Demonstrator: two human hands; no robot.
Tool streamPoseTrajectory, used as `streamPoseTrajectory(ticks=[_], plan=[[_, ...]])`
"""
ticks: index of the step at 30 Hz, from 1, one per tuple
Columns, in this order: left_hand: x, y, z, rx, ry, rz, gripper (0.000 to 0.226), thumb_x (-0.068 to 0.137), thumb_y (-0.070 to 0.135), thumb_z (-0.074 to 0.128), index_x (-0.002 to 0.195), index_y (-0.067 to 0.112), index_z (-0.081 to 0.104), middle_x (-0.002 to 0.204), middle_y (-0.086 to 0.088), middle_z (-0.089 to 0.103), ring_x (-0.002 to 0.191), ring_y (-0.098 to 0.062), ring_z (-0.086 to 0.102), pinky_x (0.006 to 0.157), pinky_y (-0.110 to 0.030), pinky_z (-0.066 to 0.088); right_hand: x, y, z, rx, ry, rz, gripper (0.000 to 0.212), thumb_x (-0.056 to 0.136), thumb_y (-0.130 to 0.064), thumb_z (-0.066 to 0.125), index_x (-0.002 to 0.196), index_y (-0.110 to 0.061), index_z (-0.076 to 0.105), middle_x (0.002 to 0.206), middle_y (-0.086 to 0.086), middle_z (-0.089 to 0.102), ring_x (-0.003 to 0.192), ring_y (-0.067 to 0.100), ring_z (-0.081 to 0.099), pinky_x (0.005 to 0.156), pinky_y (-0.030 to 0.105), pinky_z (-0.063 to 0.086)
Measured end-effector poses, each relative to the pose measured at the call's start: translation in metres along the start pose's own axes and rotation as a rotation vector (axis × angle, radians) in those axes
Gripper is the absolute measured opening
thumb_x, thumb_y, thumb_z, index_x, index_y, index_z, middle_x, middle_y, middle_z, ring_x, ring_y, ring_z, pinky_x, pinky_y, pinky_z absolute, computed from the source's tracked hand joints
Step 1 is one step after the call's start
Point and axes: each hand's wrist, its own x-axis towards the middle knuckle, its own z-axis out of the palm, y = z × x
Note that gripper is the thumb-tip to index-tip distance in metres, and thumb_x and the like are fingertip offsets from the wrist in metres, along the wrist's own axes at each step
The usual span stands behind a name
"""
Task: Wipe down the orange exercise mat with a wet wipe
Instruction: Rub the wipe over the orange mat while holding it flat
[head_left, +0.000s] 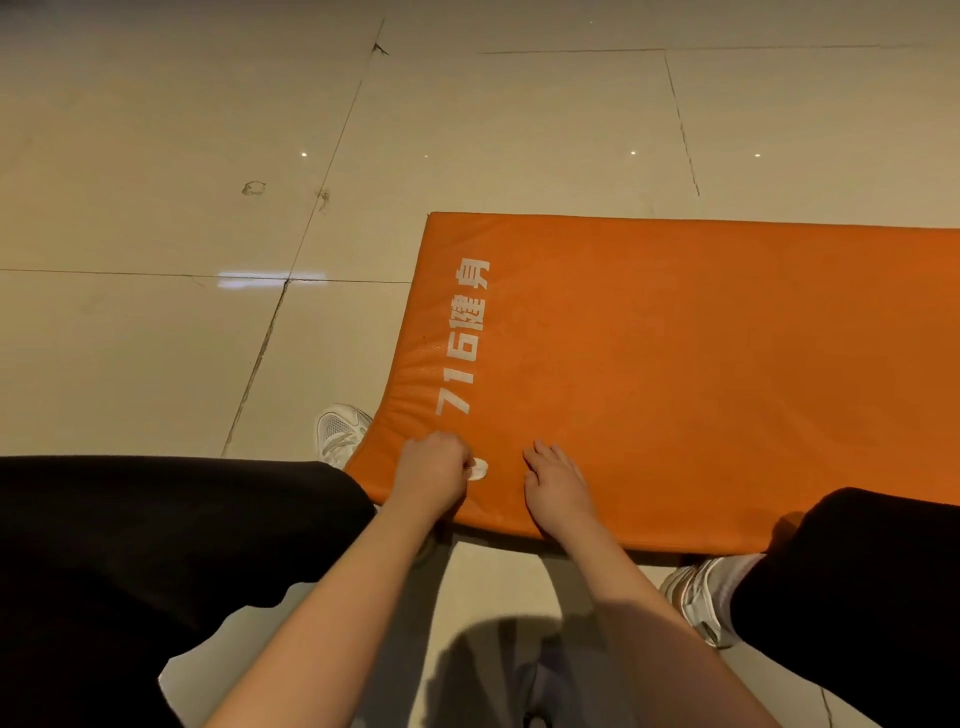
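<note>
Beige floor (156, 208) tiles with dark seams carry the mat (675, 364), which lies flat in front of the crouching person and runs out of view to the right. The left hand (434, 467) rests near the mat's near-left corner, its fingers (457, 460) clenched round a small white wipe (478, 472) that peeks out on their right side and touches the orange surface. The right hand (556, 480) lies just right of the wipe, fingers loosely curled on the mat and grasping nothing.

No wet streaks show, so how much is wiped cannot be told; with the wipe at a corner, the job looks barely begun, and nearly all the surface beyond and right of the fingers probably remains.

The mat's short edge sits just left of the left fingers, curving up beside a white shoe (340, 431); the long near edge lies just behind both wrists. Ahead and rightward only white lettering (465, 338) marks the mat, giving long free strokes. Both knees flank the arms, likely limiting sideways reach.
</note>
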Motion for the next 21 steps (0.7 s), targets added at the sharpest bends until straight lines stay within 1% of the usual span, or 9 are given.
streamPoseTrajectory(ticks=[2, 4, 7, 9, 10, 14, 16, 20, 21], plan=[[-0.007, -0.008, -0.001, 0.122, 0.075, -0.081, 0.021, 0.099, 0.025, 0.048, 0.1, 0.024, 0.069, 0.096, 0.005, 0.056, 0.1, -0.015, 0.054, 0.096, -0.033, 0.036, -0.003, -0.001, -0.001, 0.007, -0.013, 0.01, 0.046, 0.104, -0.021, 0.027, 0.15, -0.019, 0.027, 0.16, -0.001, 0.014, 0.147, 0.017, 0.007, 0.119, 0.032, 0.004], [-0.014, -0.007, 0.002, 0.154, 0.093, -0.109, 0.019, 0.098, 0.025, 0.049, 0.1, 0.024, 0.068, 0.099, 0.004, 0.057, 0.102, -0.016, 0.052, 0.096, -0.034, 0.036, -0.005, -0.004, 0.001, 0.004, -0.019, 0.027, 0.046, 0.104, -0.021, 0.026, 0.15, -0.019, 0.027, 0.16, -0.001, 0.014, 0.147, 0.018, 0.007, 0.119, 0.034, 0.005], [-0.022, 0.007, 0.004, 0.109, 0.005, -0.002, 0.021, 0.098, 0.026, 0.053, 0.11, 0.021, 0.069, 0.108, 0.001, 0.059, 0.105, -0.018, 0.053, 0.092, -0.032, 0.042, -0.008, -0.01, 0.004, -0.034, -0.024, 0.062, 0.046, 0.103, -0.02, 0.028, 0.149, -0.019, 0.028, 0.16, 0.0, 0.015, 0.147, 0.02, 0.009, 0.12, 0.036, 0.007], [-0.024, 0.013, 0.003, 0.082, -0.026, 0.064, 0.023, 0.099, 0.025, 0.054, 0.115, 0.02, 0.068, 0.112, -0.001, 0.06, 0.107, -0.019, 0.054, 0.094, -0.033, 0.042, -0.011, -0.015, 0.004, -0.062, -0.028, 0.073, 0.046, 0.103, -0.021, 0.028, 0.149, -0.02, 0.029, 0.159, 0.0, 0.016, 0.146, 0.022, 0.011, 0.119, 0.038, 0.01], [-0.025, 0.013, 0.0, 0.092, -0.015, 0.068, 0.021, 0.098, 0.026, 0.054, 0.113, 0.021, 0.068, 0.112, 0.0, 0.06, 0.108, -0.018, 0.054, 0.096, -0.033, 0.04, -0.013, -0.018, 0.003, -0.068, -0.032, 0.07, 0.045, 0.103, -0.021, 0.028, 0.148, -0.02, 0.03, 0.159, 0.0, 0.017, 0.146, 0.022, 0.012, 0.119, 0.038, 0.011], [-0.032, -0.007, -0.009, 0.206, 0.06, -0.105, 0.014, 0.097, 0.027, 0.053, 0.103, 0.022, 0.065, 0.107, 0.002, 0.059, 0.11, -0.019, 0.053, 0.106, -0.04, 0.03, -0.022, -0.026, -0.004, -0.07, -0.074, 0.048, 0.044, 0.102, -0.019, 0.028, 0.145, -0.017, 0.036, 0.156, 0.003, 0.024, 0.142, 0.024, 0.02, 0.117, 0.038, 0.015], [-0.037, -0.014, -0.01, 0.229, 0.073, -0.135, 0.015, 0.096, 0.027, 0.054, 0.106, 0.023, 0.064, 0.111, 0.002, 0.058, 0.113, -0.021, 0.051, 0.109, -0.042, 0.027, -0.026, -0.031, -0.007, -0.074, -0.1, 0.048, 0.043, 0.1, -0.018, 0.031, 0.142, -0.017, 0.041, 0.151, 0.005, 0.033, 0.136, 0.026, 0.029, 0.114, 0.039, 0.023], [-0.043, -0.002, -0.013, 0.166, -0.029, 0.003, 0.016, 0.097, 0.023, 0.054, 0.107, 0.019, 0.066, 0.113, -0.002, 0.058, 0.109, -0.021, 0.051, 0.097, -0.035, 0.036, -0.032, -0.048, -0.007, -0.094, -0.149, 0.055, 0.037, 0.096, -0.021, 0.039, 0.13, -0.02, 0.053, 0.13, 0.005, 0.05, 0.115, 0.025, 0.046, 0.102, 0.04, 0.04], [-0.044, -0.001, -0.015, 0.158, -0.036, 0.023, 0.016, 0.097, 0.023, 0.054, 0.107, 0.02, 0.066, 0.112, -0.002, 0.058, 0.109, -0.02, 0.051, 0.098, -0.035, 0.036, -0.033, -0.052, -0.007, -0.089, -0.15, 0.053, 0.036, 0.095, -0.02, 0.041, 0.128, -0.02, 0.055, 0.125, 0.004, 0.052, 0.111, 0.024, 0.048, 0.099, 0.039, 0.043]])
